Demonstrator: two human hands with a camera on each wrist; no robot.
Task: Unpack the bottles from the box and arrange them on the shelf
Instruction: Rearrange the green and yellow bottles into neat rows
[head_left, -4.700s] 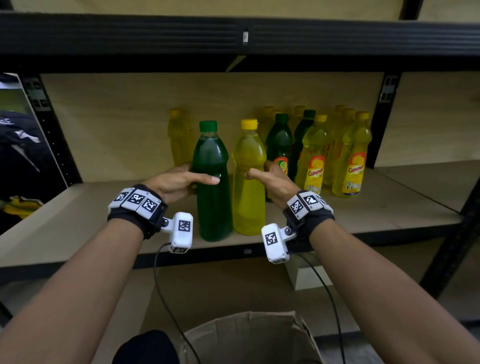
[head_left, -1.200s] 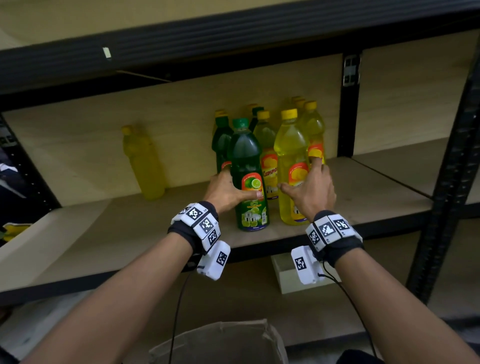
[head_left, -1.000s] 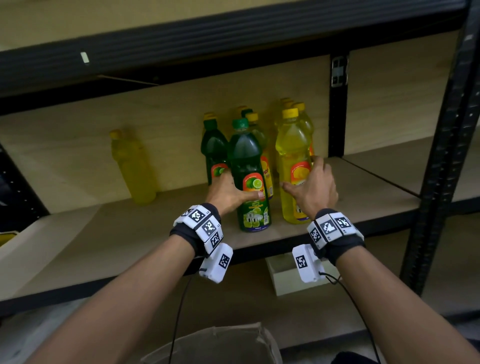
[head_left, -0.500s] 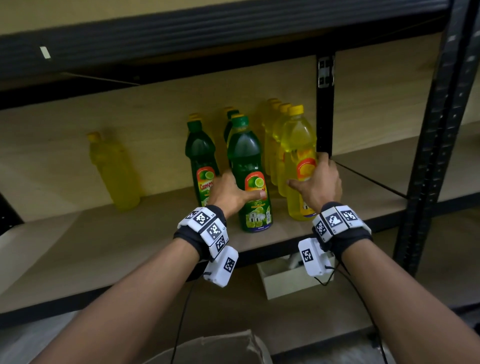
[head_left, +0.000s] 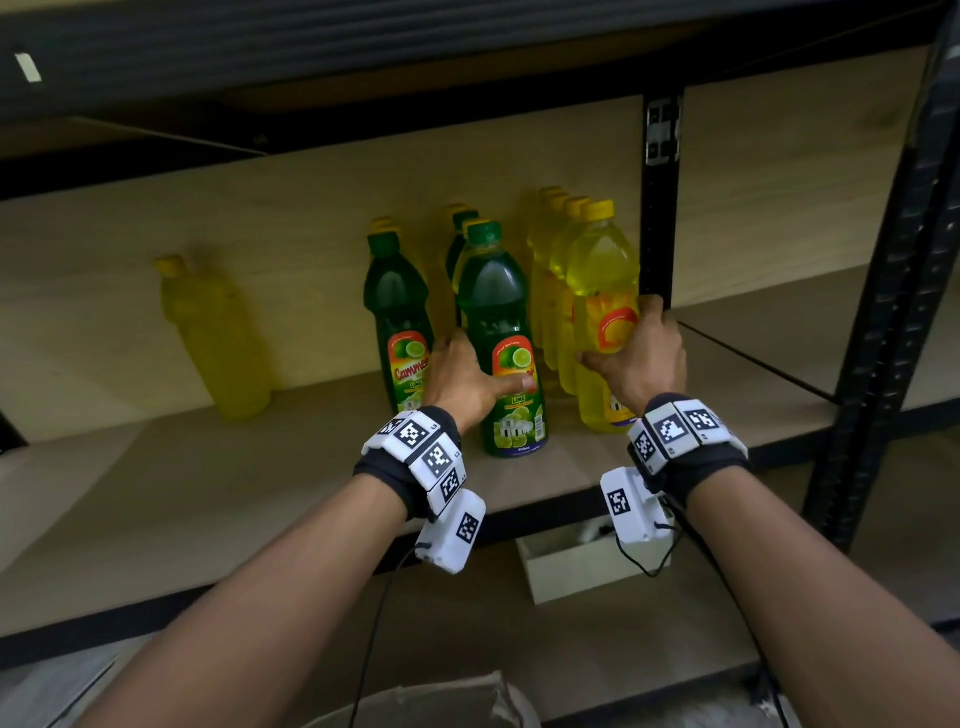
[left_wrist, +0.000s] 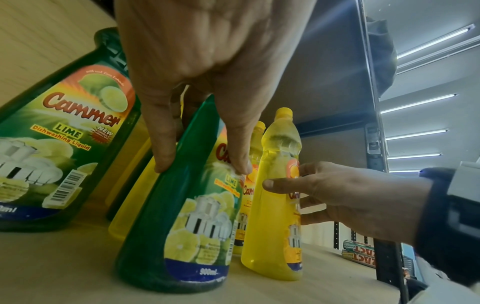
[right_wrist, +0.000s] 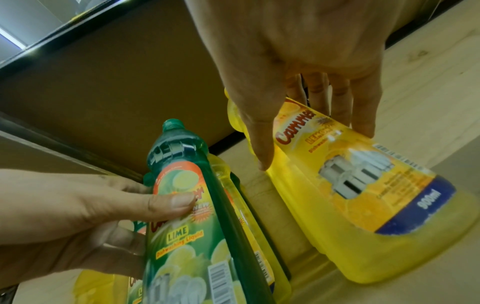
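A green lime bottle (head_left: 498, 312) stands near the front of the wooden shelf (head_left: 208, 493), and my left hand (head_left: 467, 376) grips its labelled middle, thumb across the front (left_wrist: 205, 164) (right_wrist: 166, 203). To its right a yellow lemon bottle (head_left: 602, 270) stands upright with my right hand (head_left: 636, 353) curled round its label (left_wrist: 270, 216) (right_wrist: 337, 185). Behind them are rows of more yellow and green bottles (head_left: 550, 244). Another green bottle (head_left: 397, 312) stands to the left, and a lone yellow bottle (head_left: 213, 332) farther left by the back wall.
A black upright post (head_left: 660, 182) stands just right of the yellow row. The cardboard box (head_left: 426, 706) sits below at the bottom edge. A small white box (head_left: 571, 566) lies on the lower shelf. Another black post (head_left: 893, 286) rises at the right.
Both bottles have slid right along the shelf with my hands on them; the yellow one now lines up in front of the yellow row beside the post.
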